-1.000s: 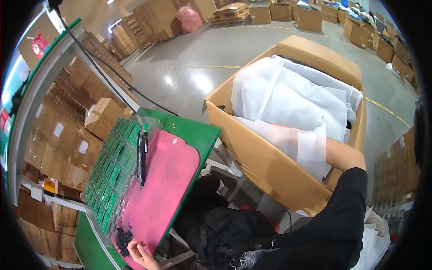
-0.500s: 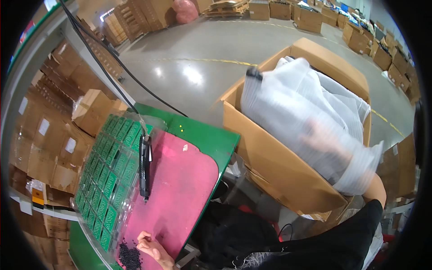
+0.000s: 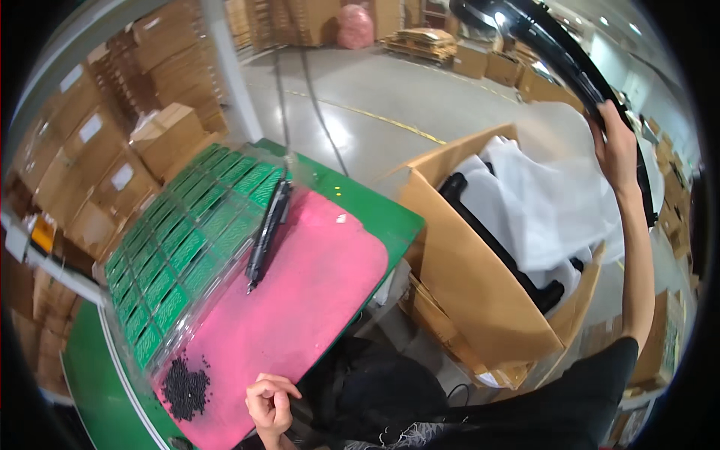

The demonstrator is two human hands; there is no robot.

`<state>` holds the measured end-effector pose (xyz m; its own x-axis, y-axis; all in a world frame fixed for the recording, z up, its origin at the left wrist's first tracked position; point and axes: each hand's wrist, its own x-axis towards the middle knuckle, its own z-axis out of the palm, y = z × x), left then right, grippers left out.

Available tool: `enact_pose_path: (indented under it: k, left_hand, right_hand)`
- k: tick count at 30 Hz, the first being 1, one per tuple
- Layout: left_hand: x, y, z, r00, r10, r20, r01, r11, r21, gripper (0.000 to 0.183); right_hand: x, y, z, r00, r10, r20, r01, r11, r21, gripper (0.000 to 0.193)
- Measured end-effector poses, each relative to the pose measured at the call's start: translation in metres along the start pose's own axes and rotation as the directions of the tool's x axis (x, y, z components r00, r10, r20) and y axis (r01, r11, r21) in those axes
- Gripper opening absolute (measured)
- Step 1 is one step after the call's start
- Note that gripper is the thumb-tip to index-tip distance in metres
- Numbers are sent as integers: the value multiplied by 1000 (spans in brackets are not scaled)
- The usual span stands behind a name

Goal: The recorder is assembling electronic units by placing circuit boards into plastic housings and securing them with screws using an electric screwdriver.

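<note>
My right hand (image 3: 619, 142) grips a long, glossy black curved part (image 3: 574, 60), raised above the right side of an open cardboard box (image 3: 480, 292). Loose white foam wrapping (image 3: 551, 202) spreads over the box beneath that arm. Inside the box, along its near wall, rests another long black part (image 3: 495, 244) with bent ends. My left hand (image 3: 270, 405) is closed, fingers curled, at the near edge of the pink mat (image 3: 315, 277); whatever it may hold is hidden. Left of that hand lies a pile of small black pieces (image 3: 184, 390), probably screws.
A black electric screwdriver (image 3: 268, 236) hangs by its cord over the mat. Clear trays of green circuit boards (image 3: 180, 232) stand on the green table (image 3: 390, 214). Stacked cartons (image 3: 169, 127) fill the left side. Across the grey floor runs a yellow line (image 3: 397, 124).
My right hand has swung up and away with the black part, now out of its foam wrapping. The wrapping has dropped over the box. My view has turned, and the left hand stays curled.
</note>
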<state>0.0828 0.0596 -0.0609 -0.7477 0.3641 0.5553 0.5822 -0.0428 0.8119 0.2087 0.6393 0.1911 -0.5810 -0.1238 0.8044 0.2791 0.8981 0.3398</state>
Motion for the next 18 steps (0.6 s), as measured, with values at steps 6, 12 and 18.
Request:
enact_pose_path:
  k: [6,12,18]
  left_hand:
    - [12,38,-18,993,-13,-119,13,1000,4,14]
    - [66,58,-41,983,-182,23,141,830,539,56]
    - [94,22,-47,871,-402,283,10,590,807,51]
  right_hand:
    - [3,-139,15,835,-537,117,471,809,350,11]
    - [-38,-268,61,525,-843,119,592,462,660,19]
    - [-45,-323,84,552,-827,-107,621,321,715,16]
